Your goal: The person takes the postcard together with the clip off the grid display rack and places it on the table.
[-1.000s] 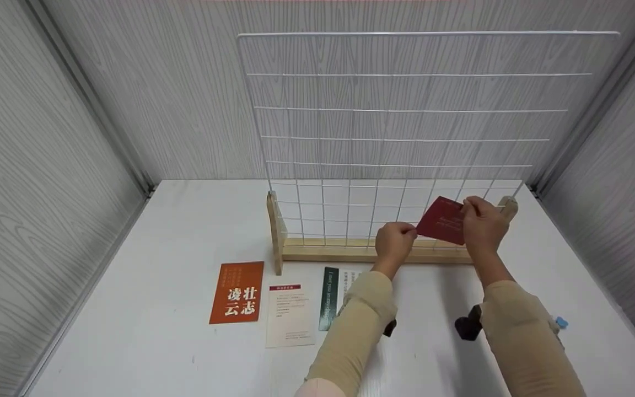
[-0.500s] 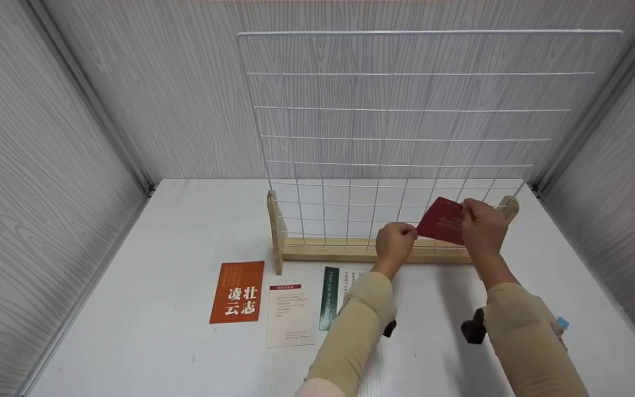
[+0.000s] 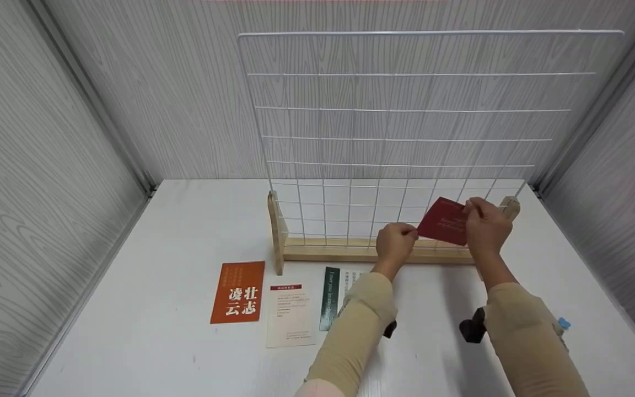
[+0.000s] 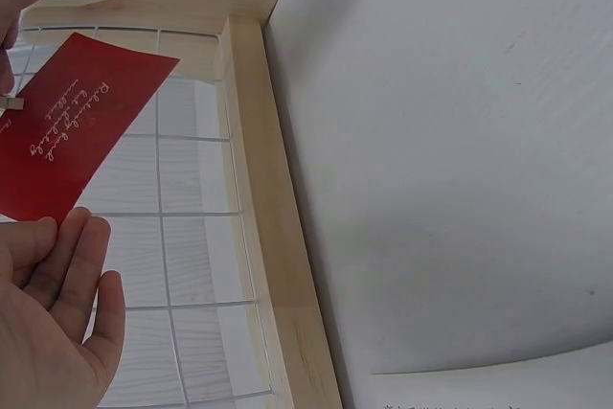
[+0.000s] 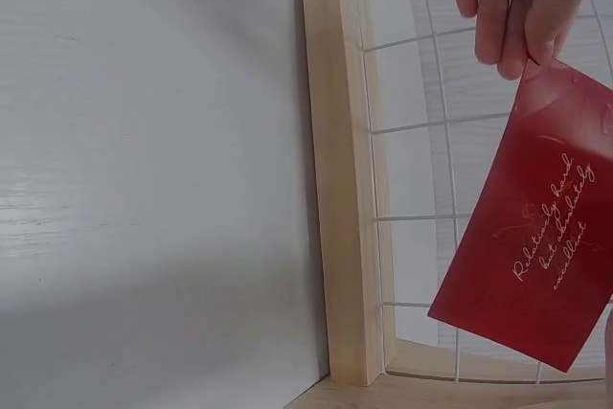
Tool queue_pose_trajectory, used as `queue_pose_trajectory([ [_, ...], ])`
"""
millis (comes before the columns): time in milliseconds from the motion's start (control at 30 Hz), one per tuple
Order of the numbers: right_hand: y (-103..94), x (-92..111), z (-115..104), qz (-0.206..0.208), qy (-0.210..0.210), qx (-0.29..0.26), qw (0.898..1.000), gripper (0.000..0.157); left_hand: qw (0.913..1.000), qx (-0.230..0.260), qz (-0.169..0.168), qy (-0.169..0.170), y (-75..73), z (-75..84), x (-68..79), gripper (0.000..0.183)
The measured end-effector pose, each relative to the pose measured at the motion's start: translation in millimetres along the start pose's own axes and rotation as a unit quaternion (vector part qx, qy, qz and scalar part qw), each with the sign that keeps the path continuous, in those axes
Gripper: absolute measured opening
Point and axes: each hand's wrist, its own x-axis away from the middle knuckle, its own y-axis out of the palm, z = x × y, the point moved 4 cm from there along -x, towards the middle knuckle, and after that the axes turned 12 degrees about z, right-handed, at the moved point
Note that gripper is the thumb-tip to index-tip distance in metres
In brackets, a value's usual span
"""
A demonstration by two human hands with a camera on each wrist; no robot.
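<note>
A red card with white cursive writing is held tilted in front of the white wire grid, toward its lower right. My left hand pinches the card's lower left corner between thumb and fingers; in the left wrist view the other fingers of that left hand are loosely bent. At the card's opposite side, my right hand is curled close over the edge. A small wooden clip shows at the right fingertips, overlapping the card's edge in the left wrist view; most of it is hidden.
The grid stands in a wooden base. On the white table lie an orange card, a cream card and a dark green bookmark. A black object and a small blue piece lie by the right forearm.
Both hands stay nearly still with the card before the grid. The right hand has shifted very slightly to the right over the last half second.
</note>
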Motion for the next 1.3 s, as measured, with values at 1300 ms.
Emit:
queue_pose_trajectory([
  [1300,-12.4,-8,1,-0.042,-0.087,0.013,0.995,0.007,0.9989,0.017,-0.035,-0.024,-0.9,-8.4,8.0,0.009],
])
